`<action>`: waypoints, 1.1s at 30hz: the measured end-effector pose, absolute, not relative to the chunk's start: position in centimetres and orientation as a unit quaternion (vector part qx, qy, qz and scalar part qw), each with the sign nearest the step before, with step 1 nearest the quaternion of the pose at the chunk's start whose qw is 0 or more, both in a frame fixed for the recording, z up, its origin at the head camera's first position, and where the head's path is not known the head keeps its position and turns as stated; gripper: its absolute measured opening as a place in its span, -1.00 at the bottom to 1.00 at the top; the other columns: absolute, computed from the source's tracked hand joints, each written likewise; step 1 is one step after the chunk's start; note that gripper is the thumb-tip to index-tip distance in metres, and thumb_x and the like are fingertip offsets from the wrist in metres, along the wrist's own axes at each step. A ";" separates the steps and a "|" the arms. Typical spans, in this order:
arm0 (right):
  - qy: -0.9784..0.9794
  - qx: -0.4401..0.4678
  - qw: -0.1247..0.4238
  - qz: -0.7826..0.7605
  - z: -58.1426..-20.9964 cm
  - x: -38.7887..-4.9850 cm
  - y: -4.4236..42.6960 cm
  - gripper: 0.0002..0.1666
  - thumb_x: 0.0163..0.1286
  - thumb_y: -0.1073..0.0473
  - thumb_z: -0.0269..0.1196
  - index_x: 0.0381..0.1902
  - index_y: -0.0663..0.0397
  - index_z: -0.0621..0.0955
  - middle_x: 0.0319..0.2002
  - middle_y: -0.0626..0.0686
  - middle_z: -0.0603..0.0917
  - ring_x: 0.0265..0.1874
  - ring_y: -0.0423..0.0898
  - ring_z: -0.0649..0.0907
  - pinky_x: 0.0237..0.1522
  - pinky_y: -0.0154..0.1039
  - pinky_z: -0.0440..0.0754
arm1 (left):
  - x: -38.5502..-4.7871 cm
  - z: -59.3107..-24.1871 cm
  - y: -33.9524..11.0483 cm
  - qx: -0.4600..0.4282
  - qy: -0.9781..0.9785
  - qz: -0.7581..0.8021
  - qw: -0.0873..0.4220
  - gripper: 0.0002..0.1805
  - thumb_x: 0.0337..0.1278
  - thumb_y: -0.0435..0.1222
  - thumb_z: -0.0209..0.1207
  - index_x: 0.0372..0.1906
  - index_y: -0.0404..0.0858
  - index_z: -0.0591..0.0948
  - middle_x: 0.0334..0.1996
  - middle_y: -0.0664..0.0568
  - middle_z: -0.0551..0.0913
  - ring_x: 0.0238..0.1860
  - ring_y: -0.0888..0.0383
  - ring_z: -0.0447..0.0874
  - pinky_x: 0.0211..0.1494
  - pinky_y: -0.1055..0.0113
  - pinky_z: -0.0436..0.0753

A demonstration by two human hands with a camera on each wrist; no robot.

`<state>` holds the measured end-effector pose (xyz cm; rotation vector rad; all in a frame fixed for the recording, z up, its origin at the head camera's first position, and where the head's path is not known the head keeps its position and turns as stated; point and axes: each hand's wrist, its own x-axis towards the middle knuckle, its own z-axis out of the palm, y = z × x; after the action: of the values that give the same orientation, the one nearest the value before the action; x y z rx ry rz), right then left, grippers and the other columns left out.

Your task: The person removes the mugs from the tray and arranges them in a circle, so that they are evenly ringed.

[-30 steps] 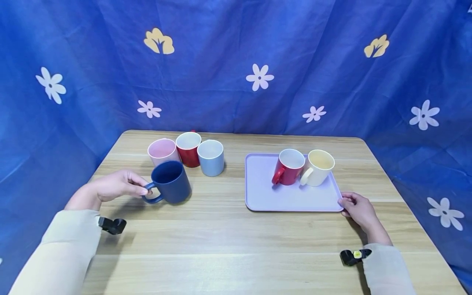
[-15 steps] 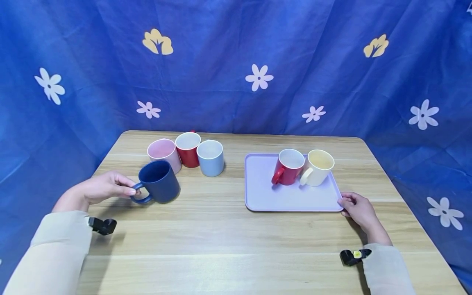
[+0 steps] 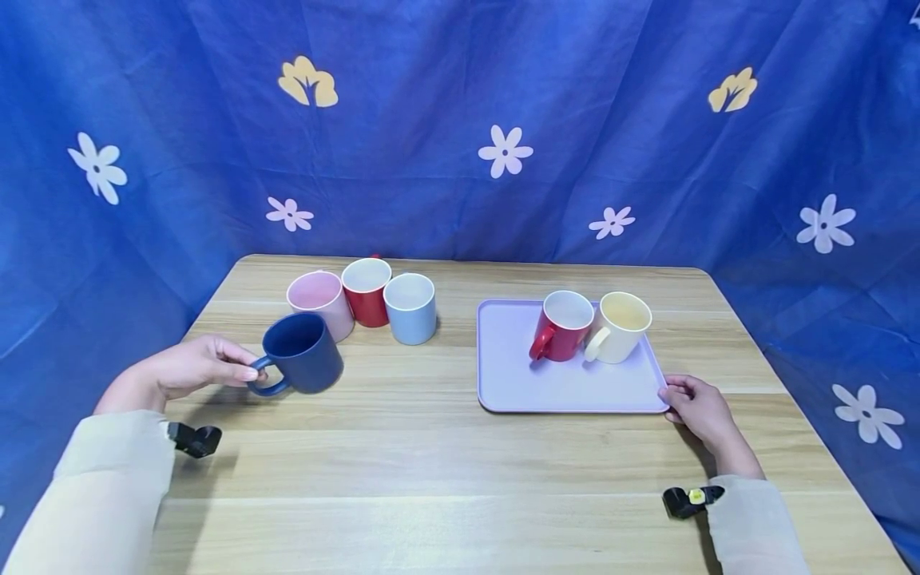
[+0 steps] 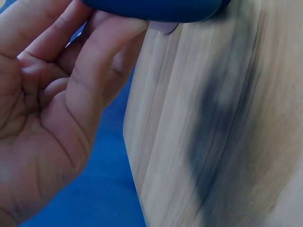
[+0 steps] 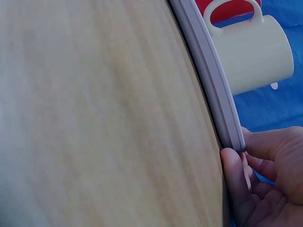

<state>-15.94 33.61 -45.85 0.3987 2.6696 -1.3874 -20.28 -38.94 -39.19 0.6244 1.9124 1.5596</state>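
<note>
On the left side of the table, my left hand [image 3: 197,367] pinches the handle of a dark blue mug [image 3: 309,359]. The mug stands upright in front of a pink mug [image 3: 332,307]; its outer wall [image 4: 156,9] crosses the top of the left wrist view. At the right, my right hand [image 3: 703,407] pinches the near right corner of a lilac tray [image 3: 517,387], thumb above the rim and a finger under it, as the right wrist view shows. A red mug [image 3: 564,331] and a cream mug [image 3: 621,331] stand upright on the tray.
Behind the dark blue mug, another red mug [image 3: 368,299] and a light blue mug [image 3: 412,315] stand close to the pink one. Bare wooden table [image 3: 424,463] lies in front of the mugs and tray. A blue flowered curtain [image 3: 417,160] hangs behind the table.
My left hand and the dark blue mug have shifted left, away from the tray, slowing in the last half second. The right hand, the tray and the other mugs have stayed put.
</note>
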 end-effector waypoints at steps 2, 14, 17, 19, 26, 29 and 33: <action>0.878 0.133 0.054 -0.456 -45.8 -15.9 33.6 -0.46 0.44 0.17 0.13 0.22 0.45 0.37 -0.01 0.31 0.50 -0.34 -0.22 0.56 -0.38 -0.39 0.62 | -20.3 -39.2 -39.1 0.235 0.720 0.584 0.294 -0.64 0.25 -0.62 -0.02 -0.11 -0.28 0.72 -0.20 -0.01 0.73 -0.14 0.24 0.66 -0.10 0.39 0.60; 0.877 0.134 0.056 -0.458 -45.9 -16.0 33.7 -0.45 0.44 0.16 0.13 0.23 0.44 0.36 -0.01 0.31 0.49 -0.33 -0.21 0.56 -0.37 -0.39 0.62 | -20.5 -38.7 -39.2 0.202 0.743 0.563 0.299 -0.70 0.26 -0.58 0.01 -0.13 -0.31 0.72 -0.21 0.01 0.73 -0.16 0.23 0.66 -0.10 0.36 0.61; 0.877 0.131 0.054 -0.459 -45.9 -16.0 33.7 -0.46 0.44 0.17 0.13 0.22 0.44 0.36 -0.01 0.31 0.50 -0.34 -0.23 0.56 -0.37 -0.39 0.62 | -20.5 -38.4 -39.2 0.194 0.749 0.554 0.306 -0.71 0.27 -0.56 0.01 -0.12 -0.32 0.71 -0.21 0.03 0.72 -0.18 0.24 0.65 -0.10 0.34 0.61; 0.877 0.128 0.052 -0.460 -45.8 -16.0 33.8 -0.47 0.43 0.18 0.12 0.22 0.45 0.37 -0.01 0.31 0.50 -0.35 -0.24 0.56 -0.37 -0.38 0.63 | -20.6 -38.3 -39.3 0.188 0.752 0.551 0.311 -0.72 0.27 -0.55 0.01 -0.11 -0.35 0.69 -0.20 0.03 0.72 -0.19 0.23 0.64 -0.10 0.32 0.61; 0.878 0.121 0.048 -0.460 -45.9 -16.0 33.8 -0.47 0.43 0.17 0.12 0.21 0.45 0.37 -0.02 0.31 0.51 -0.36 -0.25 0.56 -0.37 -0.38 0.63 | -20.6 -37.7 -39.9 0.159 0.755 0.553 0.313 -0.68 0.33 -0.52 -0.03 -0.01 -0.24 0.66 -0.09 0.11 0.67 -0.11 0.21 0.63 -0.03 0.29 0.60; 0.878 0.121 0.047 -0.461 -46.0 -16.0 33.8 -0.47 0.43 0.18 0.12 0.21 0.46 0.37 -0.02 0.31 0.51 -0.36 -0.26 0.56 -0.36 -0.38 0.63 | -20.5 -37.2 -40.0 0.145 0.771 0.545 0.297 -0.68 0.33 -0.50 -0.02 0.03 -0.21 0.63 -0.07 0.15 0.66 -0.08 0.22 0.63 -0.03 0.26 0.60; 0.878 0.122 0.046 -0.461 -46.1 -16.1 33.8 -0.48 0.43 0.19 0.12 0.21 0.46 0.37 -0.02 0.31 0.51 -0.37 -0.28 0.56 -0.37 -0.38 0.63 | -20.5 -36.5 -40.3 0.138 0.780 0.548 0.269 -0.68 0.34 -0.50 -0.01 0.08 -0.23 0.60 -0.06 0.12 0.66 -0.04 0.24 0.62 -0.03 0.24 0.61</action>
<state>-16.06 33.81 -46.05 0.3710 2.6797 -1.4067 -20.52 -40.25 -36.45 0.3718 2.1039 1.4766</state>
